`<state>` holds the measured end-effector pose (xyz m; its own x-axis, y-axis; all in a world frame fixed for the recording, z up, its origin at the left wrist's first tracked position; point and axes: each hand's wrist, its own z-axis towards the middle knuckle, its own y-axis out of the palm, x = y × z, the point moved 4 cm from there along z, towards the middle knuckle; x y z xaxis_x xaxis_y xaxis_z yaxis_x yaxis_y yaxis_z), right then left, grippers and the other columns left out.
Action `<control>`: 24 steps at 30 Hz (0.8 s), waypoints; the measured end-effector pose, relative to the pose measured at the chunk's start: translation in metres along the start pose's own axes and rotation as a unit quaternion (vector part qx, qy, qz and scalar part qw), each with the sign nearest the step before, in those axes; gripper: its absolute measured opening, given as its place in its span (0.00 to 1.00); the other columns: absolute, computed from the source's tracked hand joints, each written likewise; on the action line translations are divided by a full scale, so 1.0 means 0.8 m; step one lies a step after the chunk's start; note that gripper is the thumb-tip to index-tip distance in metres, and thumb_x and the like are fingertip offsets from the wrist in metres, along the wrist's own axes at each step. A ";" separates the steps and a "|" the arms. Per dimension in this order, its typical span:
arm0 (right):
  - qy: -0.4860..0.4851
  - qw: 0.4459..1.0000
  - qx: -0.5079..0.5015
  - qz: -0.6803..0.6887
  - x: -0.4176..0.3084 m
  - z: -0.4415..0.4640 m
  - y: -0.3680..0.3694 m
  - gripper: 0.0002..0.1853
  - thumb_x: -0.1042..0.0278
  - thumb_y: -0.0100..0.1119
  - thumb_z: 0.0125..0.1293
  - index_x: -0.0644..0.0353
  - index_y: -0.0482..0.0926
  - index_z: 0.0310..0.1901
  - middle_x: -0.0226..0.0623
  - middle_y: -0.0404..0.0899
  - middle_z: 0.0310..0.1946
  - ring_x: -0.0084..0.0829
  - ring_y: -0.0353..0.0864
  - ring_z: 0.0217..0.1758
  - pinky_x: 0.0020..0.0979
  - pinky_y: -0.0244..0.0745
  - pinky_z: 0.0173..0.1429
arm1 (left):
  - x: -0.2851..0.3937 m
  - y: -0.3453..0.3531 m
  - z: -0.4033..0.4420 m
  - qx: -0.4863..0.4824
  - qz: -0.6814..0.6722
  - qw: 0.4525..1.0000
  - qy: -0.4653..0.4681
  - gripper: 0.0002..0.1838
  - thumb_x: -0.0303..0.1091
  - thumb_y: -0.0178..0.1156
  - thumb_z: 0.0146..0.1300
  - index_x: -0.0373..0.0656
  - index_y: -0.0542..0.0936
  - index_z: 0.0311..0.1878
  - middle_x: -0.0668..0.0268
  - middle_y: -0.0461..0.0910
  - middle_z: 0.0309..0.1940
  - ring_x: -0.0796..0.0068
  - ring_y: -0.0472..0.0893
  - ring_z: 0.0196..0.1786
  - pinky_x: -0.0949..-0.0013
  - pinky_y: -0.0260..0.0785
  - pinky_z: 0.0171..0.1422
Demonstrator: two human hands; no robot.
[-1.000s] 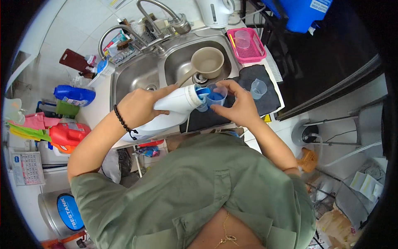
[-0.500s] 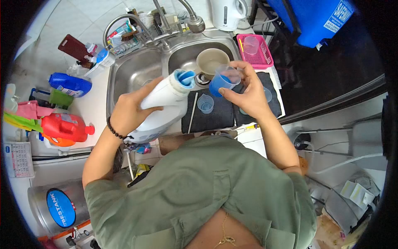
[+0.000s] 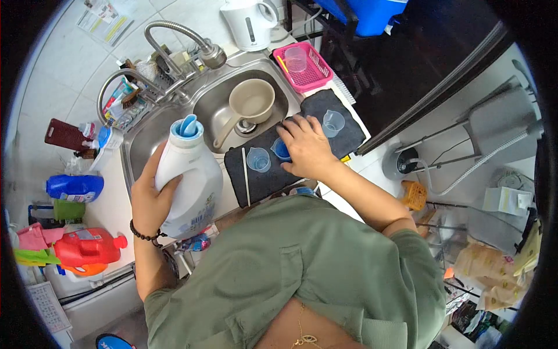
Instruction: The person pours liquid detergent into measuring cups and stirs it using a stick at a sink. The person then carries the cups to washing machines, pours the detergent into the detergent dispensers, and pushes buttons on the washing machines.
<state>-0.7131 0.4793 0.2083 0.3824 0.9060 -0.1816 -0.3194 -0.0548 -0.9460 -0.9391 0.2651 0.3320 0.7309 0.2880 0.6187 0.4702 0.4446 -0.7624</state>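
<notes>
By the left hand (image 3: 152, 195), a white bottle (image 3: 195, 174) is gripped mouth-up; between two clear cups (image 3: 258, 160) (image 3: 333, 124) on dark cloth (image 3: 270, 184), a blue-filled cup (image 3: 281, 149) is grasped by the right hand (image 3: 309, 150). Setting-down seems in hand; a level, gentle release is called for.

The dipper (image 3: 251, 98) obstructs the right basin (image 3: 210, 110), while the left basin (image 3: 146, 144) has room beyond the bottle (image 3: 195, 183).

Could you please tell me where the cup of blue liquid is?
In the head view, the cup of blue liquid is partly hidden by the right hand, on the dark cloth, between two other clear cups.
</notes>
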 end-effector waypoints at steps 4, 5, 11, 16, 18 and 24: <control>-0.051 0.995 0.066 0.058 -0.030 0.007 -0.006 0.40 0.48 0.76 0.46 0.57 0.77 0.62 0.38 0.78 0.59 0.43 0.66 0.72 0.53 0.52 0.77 | 0.010 0.014 0.014 -0.027 0.047 0.997 0.049 0.37 0.28 0.73 0.55 0.49 0.74 0.70 0.52 0.82 0.59 0.57 0.82 0.61 0.62 0.74 0.62; -0.066 0.994 0.059 0.060 -0.037 0.010 0.000 0.40 0.48 0.76 0.46 0.57 0.77 0.62 0.38 0.79 0.58 0.43 0.66 0.73 0.53 0.51 0.77 | 0.010 0.019 0.018 -0.037 0.055 0.996 0.059 0.37 0.29 0.74 0.55 0.50 0.74 0.70 0.52 0.81 0.59 0.56 0.82 0.61 0.62 0.74 0.62; -0.022 0.992 0.048 0.112 -0.046 0.013 0.019 0.31 0.55 0.75 0.45 0.56 0.80 0.53 0.38 0.84 0.46 0.39 0.74 0.65 0.54 0.54 0.74 | 0.037 0.037 0.035 -0.127 0.113 0.973 0.153 0.37 0.41 0.74 0.55 0.57 0.73 0.70 0.50 0.85 0.45 0.48 0.85 0.45 0.55 0.78 0.48; 0.073 0.963 0.094 0.242 -0.032 0.006 -0.035 0.29 0.60 0.73 0.45 0.57 0.78 0.52 0.40 0.83 0.38 0.42 0.81 0.52 0.46 0.60 0.65 | 0.036 0.049 0.042 -0.201 0.156 0.952 0.169 0.36 0.42 0.73 0.56 0.58 0.73 0.70 0.50 0.85 0.42 0.48 0.85 0.44 0.53 0.79 0.47; 0.067 0.966 0.104 0.225 -0.030 -0.001 -0.049 0.29 0.60 0.71 0.47 0.59 0.77 0.53 0.42 0.83 0.40 0.44 0.83 0.49 0.43 0.61 0.61 | 0.036 0.053 0.043 -0.227 0.182 0.941 0.171 0.36 0.43 0.73 0.57 0.59 0.73 0.69 0.51 0.86 0.40 0.48 0.85 0.43 0.52 0.79 0.46; 0.070 0.956 0.075 0.275 -0.032 -0.013 -0.052 0.29 0.59 0.71 0.48 0.60 0.76 0.53 0.46 0.84 0.42 0.45 0.83 0.49 0.43 0.63 0.58 | 0.049 0.051 0.053 -0.295 0.291 0.898 0.149 0.36 0.43 0.72 0.56 0.62 0.72 0.69 0.53 0.86 0.39 0.47 0.85 0.41 0.48 0.79 0.45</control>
<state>-0.7004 0.4542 0.2491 0.2297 0.6911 -0.6853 -0.6218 -0.4374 -0.6496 -0.9118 0.3304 0.3331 0.9963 0.0468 0.0716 0.0813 -0.2607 -0.9620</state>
